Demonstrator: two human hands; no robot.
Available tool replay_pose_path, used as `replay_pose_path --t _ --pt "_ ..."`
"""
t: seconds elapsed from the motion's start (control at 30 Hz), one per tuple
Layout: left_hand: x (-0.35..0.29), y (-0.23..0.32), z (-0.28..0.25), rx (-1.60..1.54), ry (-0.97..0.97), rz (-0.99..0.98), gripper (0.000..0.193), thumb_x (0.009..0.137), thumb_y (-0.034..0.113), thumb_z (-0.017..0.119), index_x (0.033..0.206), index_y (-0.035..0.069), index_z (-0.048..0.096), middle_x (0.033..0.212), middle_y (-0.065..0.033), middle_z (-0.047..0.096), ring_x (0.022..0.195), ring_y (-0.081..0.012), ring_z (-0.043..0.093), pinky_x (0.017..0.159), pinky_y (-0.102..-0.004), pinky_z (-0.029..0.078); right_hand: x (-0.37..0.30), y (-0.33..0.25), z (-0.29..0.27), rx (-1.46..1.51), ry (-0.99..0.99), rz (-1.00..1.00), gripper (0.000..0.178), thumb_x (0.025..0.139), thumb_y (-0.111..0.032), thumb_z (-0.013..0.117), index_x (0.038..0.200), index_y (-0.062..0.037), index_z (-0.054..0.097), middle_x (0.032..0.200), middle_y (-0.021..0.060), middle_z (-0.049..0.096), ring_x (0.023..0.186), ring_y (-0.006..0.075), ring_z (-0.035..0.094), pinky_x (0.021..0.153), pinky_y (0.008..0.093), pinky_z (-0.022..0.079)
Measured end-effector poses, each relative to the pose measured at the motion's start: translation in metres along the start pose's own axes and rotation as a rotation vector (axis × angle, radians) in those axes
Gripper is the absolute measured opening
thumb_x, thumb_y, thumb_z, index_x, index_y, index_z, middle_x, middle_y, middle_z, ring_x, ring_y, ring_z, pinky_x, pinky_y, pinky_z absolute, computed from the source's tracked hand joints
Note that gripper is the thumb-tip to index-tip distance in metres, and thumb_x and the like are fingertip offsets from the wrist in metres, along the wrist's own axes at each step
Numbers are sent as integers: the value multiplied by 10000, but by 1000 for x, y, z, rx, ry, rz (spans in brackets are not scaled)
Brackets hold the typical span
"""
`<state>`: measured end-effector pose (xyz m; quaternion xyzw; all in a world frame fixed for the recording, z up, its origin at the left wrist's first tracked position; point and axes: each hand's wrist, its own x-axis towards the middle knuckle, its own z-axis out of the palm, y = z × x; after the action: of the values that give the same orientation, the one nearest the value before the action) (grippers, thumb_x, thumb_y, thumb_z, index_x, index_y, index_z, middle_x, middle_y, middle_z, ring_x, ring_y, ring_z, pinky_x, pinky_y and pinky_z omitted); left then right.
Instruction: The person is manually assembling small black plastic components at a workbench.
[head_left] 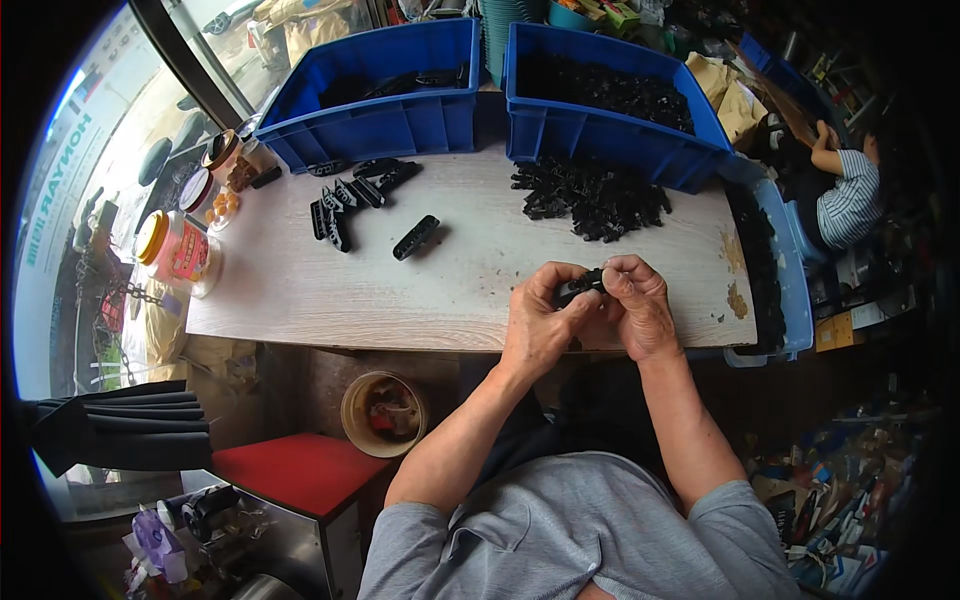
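Note:
My left hand is closed around a small black plastic part above the table's front edge. My right hand pinches the same part from the other side, its thumb and fingers meeting at the part's right end. Much of the part is covered by my fingers. Beyond my hands lies a heap of small black plastic pieces. To the left, one longer black plastic piece lies alone, and several similar black pieces are grouped farther off.
Two blue bins, the left bin and the right bin, hold black parts at the table's back. Jars line its left edge. A light-blue tub stands at the right, a bucket below. A person sits far right.

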<state>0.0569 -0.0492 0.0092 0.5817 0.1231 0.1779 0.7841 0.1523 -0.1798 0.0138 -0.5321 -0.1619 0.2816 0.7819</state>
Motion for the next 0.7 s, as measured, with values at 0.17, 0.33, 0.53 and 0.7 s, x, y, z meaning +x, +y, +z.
replay_pose_path --t 0.17,0.33,0.53,0.7 --pt "1 2 3 57 2 21 208 857 75 738 1019 -14 643 834 -22 682 734 -50 610 637 -207 515 2 2 -2 -1 -19 -8 151 856 -161 764 955 -78 684 764 -54 648 653 16 526 600 180 417" --pt "1 2 3 41 18 -5 218 857 88 743 1019 -17 644 836 -23 679 735 -49 600 645 -205 506 3 -1 -2 19 -36 13 149 859 -147 760 961 -69 682 785 -40 665 692 27 562 656 189 444" --pt "1 -2 3 40 23 33 214 858 84 742 1017 -19 642 841 -26 680 744 -53 606 652 -207 508 1 -4 2 38 -43 30 146 863 -125 753 967 -55 678 796 -24 674 728 41 593 725 204 474" --pt "2 -5 4 28 29 44 230 846 94 713 1017 -35 631 798 -47 666 726 -70 597 637 -226 501 1 -3 4 49 -35 2 133 871 -114 743 968 -50 677 811 -14 682 734 46 602 725 209 485"
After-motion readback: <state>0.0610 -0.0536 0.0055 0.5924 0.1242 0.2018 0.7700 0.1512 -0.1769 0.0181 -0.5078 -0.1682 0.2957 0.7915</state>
